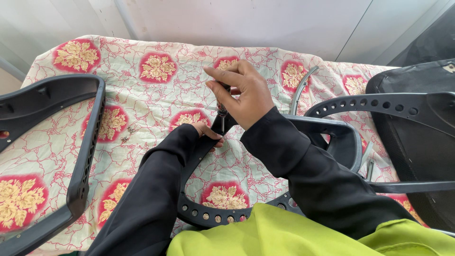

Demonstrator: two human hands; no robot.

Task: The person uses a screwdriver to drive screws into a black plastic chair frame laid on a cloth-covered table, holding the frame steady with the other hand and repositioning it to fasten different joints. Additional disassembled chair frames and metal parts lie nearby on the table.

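Two hands at work: right hand (242,92) wrapped around upright screwdriver (222,110), tip down at 6 o'clock onto dark plastic frame (215,135); left hand (207,131) pressed on that frame, at 7 o'clock of the right.

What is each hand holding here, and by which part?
The right hand grips a screwdriver by its dark handle, upright, tip down on the curved dark plastic frame. The left hand presses on that frame's bar beside the tip.
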